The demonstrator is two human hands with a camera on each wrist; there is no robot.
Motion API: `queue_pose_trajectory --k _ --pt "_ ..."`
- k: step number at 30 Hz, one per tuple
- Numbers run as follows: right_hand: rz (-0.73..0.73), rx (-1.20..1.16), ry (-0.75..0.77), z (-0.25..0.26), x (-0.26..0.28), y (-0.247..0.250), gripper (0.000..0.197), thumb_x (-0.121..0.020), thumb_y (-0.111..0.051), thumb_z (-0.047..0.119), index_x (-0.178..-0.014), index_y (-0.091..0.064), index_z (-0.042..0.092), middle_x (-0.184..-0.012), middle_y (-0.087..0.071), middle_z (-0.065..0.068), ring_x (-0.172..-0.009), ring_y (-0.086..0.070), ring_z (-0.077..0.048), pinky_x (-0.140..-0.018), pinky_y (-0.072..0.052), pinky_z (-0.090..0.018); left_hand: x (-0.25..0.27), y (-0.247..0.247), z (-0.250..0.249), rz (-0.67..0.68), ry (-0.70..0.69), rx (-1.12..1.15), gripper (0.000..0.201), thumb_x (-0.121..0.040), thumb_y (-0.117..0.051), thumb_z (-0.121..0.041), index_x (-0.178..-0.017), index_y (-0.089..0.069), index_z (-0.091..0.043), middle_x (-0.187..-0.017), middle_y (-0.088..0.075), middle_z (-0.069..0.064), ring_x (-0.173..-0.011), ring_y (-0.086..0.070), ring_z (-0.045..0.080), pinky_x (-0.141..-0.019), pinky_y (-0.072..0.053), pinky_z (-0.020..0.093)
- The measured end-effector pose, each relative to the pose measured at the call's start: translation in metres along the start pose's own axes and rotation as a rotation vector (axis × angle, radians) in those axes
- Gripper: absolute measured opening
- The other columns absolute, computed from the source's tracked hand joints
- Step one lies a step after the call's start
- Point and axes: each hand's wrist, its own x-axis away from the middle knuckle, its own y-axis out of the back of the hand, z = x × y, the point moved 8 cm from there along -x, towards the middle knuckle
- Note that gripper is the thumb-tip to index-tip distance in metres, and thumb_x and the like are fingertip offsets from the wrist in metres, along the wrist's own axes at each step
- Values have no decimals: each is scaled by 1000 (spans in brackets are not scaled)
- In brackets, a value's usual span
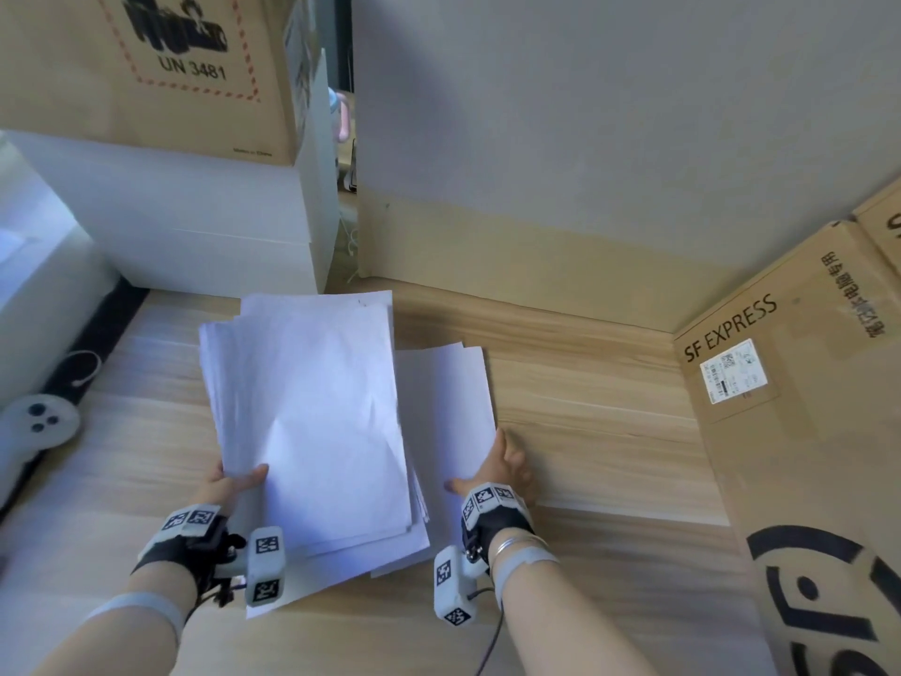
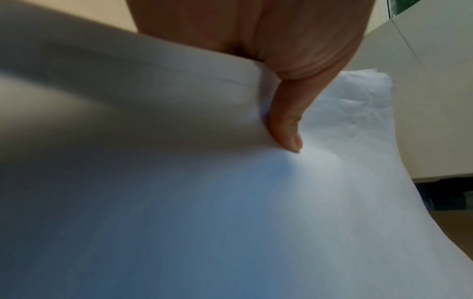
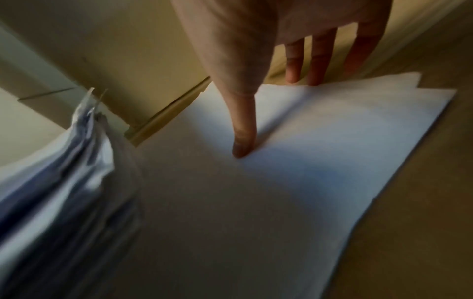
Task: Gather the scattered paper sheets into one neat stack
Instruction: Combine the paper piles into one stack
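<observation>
While left hand (image 1: pixel 229 483) grips sheets (image 1: pixel 312 412), right hand (image 1: pixel 497 468) flat

Light wood-grain floor (image 1: pixel 609 431) carries everything. Loose white sheets (image 1: pixel 441 397) lie flat on it at centre, edges fanned. White boxes (image 1: pixel 205 226) stacked at far left, brown carton (image 1: pixel 146 65) on top. SF EXPRESS carton (image 1: pixel 804 431) stands on floor at right. Black mat (image 1: pixel 92 344) along left edge, white controller (image 1: pixel 34 426) apparently resting partly on it; view there blurred. Thin white cable (image 1: pixel 85 368) on mat.
</observation>
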Motion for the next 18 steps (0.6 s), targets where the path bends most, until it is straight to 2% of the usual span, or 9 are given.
queue_pose_trajectory --k 2,5,6,7,9,11,14,16,18 --pt "16 6 10 2 1 -2 113 -58 -84 39 -145 -12 31 -150 -20 -9 -139 -24 -30 -107 -27 -56 1 1 -1 3 9 30 32 -85 -54 9 -110 -47 -10 -40 -64 -13 -36 -59 1 -42 -48 15" --pt "14 28 -34 0 1 -2 103 -59 -84 38 -140 -23 20 -146 -33 -11 -136 -33 -30 -107 -25 -56 0 -1 -1 25 -11 32 24 -85 -51 12 -96 -53 -9 -36 -61 -17 -31 -57 -3 -32 -43 9" --pt "0 27 -41 0 -1 -1 98 -60 -84 37 -138 -28 17 -144 -39 -10 -135 -35 -29 -108 -25 -55 0 -1 0 29 -7 18 23 -85 -51 13 -91 -55 -9 -36 -62 -14 -32 -58 -1 -33 -44 10" --pt "-13 30 -38 0 -2 0 91 -61 -83 37 -135 -35 14 -141 -43 -10 -134 -37 -29 -108 -26 -53 -1 0 2 31 -5 6 23 -85 -51 13 -93 -57 -7 -39 -64 -10 -36 -61 3 -38 -47 13" --pt "0 74 -20 -2 -3 2 77 -66 -80 40 -128 -47 9 -139 -45 -11 -132 -38 -29 -106 -35 -46 -1 0 4 29 1 1 35 -84 -54 11 -118 -53 2 -61 -64 -1 -55 -59 18 -55 -49 27" --pt "42 58 12 -4 -5 2 68 -74 -73 38 -128 -50 4 -140 -43 -14 -132 -37 -29 -104 -38 -36 -3 1 7 34 12 3 47 -84 -55 9 -130 -46 2 -74 -54 1 -64 -49 17 -64 -41 31" --pt "38 -143 26 -13 -9 8 47 -85 -62 13 -127 -49 -3 -133 -55 -18 -121 -54 -30 -98 -44 -34 -9 6 11 31 24 -11 47 -84 -56 9 -130 -46 3 -75 -54 2 -66 -48 17 -61 -39 26" --pt "-8 -285 15 -24 -9 19 43 -87 -58 5 -127 -49 -5 -128 -58 -19 -115 -58 -32 -95 -45 -33 -12 8 12 26 22 -41 43 -83 -57 9 -125 -49 3 -71 -63 3 -66 -49 18 -62 -40 28" --pt "-54 -397 10 -37 -12 32 40 -89 -57 6 -127 -51 -5 -127 -59 -20 -114 -58 -33 -93 -44 -33 -14 8 13 40 27 -60 44 -82 -58 9 -125 -49 6 -87 -66 11 -68 -51 23 -70 -42 32"
